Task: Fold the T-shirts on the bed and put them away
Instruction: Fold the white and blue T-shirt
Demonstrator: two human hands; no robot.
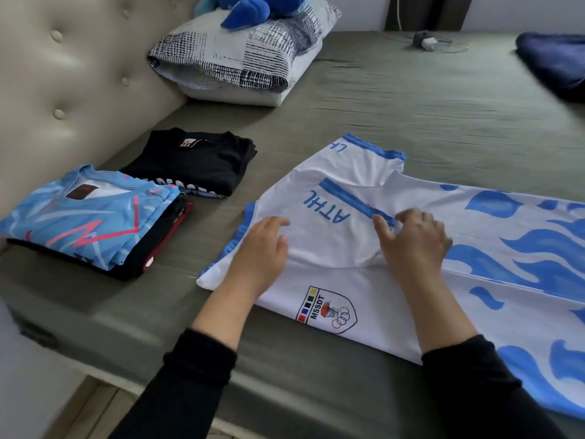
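On the grey bed (411,99), near its front edge, the left hand (262,248) presses flat and the right hand (414,239) pinches the white T-shirt (348,248).

white t-shirt (332,248) with blue flame shapes and blue trim, light blue folded shirt (91,217) streaked pink and white, black folded shirt (193,163), grey-green sheet (427,106), white pillow (240,55) with dark crosshatch, black sleeves (190,384)

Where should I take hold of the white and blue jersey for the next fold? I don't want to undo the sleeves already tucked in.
Probably at the shoulder end of the white jersey, coming from above with both hands, one near each outer edge. The sleeves already lie folded across it there, so pinching both layers keeps them in place while that end is carried toward the flame-printed hem.
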